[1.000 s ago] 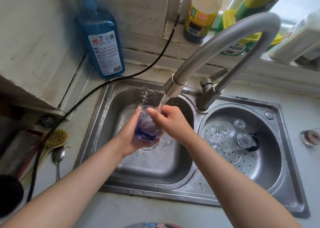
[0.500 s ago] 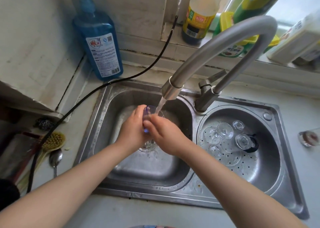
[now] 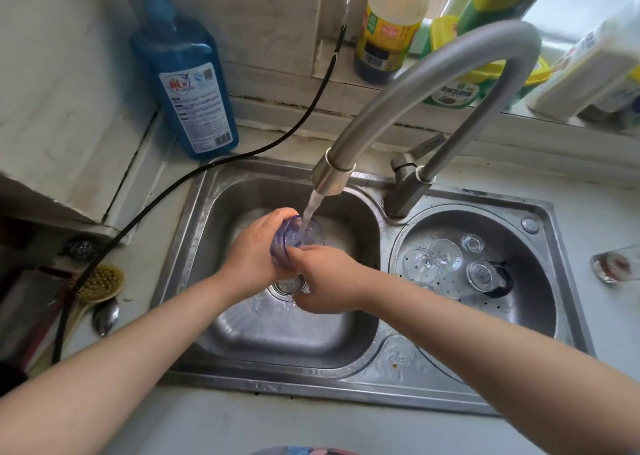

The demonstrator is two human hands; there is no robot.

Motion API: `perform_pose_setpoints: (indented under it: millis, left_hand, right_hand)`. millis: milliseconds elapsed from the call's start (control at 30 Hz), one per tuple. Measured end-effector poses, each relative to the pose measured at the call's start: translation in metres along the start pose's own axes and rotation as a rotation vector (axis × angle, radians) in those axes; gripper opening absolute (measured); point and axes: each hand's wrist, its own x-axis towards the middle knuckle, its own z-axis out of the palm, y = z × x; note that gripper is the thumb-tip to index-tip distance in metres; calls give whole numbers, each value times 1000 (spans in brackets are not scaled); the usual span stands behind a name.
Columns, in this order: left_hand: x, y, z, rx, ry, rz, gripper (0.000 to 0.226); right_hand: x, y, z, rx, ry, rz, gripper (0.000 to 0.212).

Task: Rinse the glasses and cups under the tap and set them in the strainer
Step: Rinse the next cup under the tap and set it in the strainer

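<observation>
A blue-tinted clear cup (image 3: 289, 238) is held mouth up under the running tap (image 3: 329, 177), and the water stream falls into it. My left hand (image 3: 252, 257) grips the cup from its left side. My right hand (image 3: 329, 278) holds it from below and the right, fingers curled against its lower wall. Both hands are over the left sink basin (image 3: 221, 212). The round strainer (image 3: 526, 302) in the right basin holds several clear glasses (image 3: 445, 255), bottoms up, and a dark-handled cup (image 3: 485, 276).
A blue detergent bottle (image 3: 190, 91) stands behind the sink at left, with a black cable (image 3: 194, 175) running past it. A brush (image 3: 100, 283) and a spoon (image 3: 105, 316) lie on the left counter. One glass (image 3: 613, 264) lies on the right counter. Bottles line the windowsill.
The cup has been turned mouth up under the stream. My right hand moved from the cup's top rim down to its lower right side; my left hand kept its grip.
</observation>
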Motion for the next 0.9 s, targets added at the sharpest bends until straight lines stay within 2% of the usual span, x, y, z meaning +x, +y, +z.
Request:
perform_pose_setpoints:
  millis: [100,167,200,333,467,600,667,733,800,900]
  left_hand:
    - [-4,-1,2,-61,35,-44,81]
    - [-3,-2,1,-58,31,-33,78]
    - [-3,-3,1,-49,20,-22,78]
    - [-5,-8,3,-52,-38,-26,84]
    - [-5,-3,-1,-182,-108,-53,78]
    - [-8,1,-5,-174,-224,-1,76]
    - [-8,0,-6,-177,-227,11,74]
    - [-5,-5,-7,-175,-189,16,76]
    - [-3,-7,-6,-183,-160,-7,80]
    - [-5,-5,1,-276,-136,-87,83]
  right_hand:
    - [8,-12,-3,461,-18,128,20]
    - [7,-12,-1,486,-27,138,25]
    - [6,-10,1,391,-53,114,27]
    - [5,18,-1,-378,-59,-173,41]
    - [8,34,-16,-570,56,-504,37]
    - [7,39,-21,-637,-20,-683,36]
    - [6,39,-17,-682,9,-615,36]
    - [3,35,-8,-667,45,-453,43]
    - [0,25,1,-562,29,-271,47]
    - [-3,5,6,-288,60,-81,35]
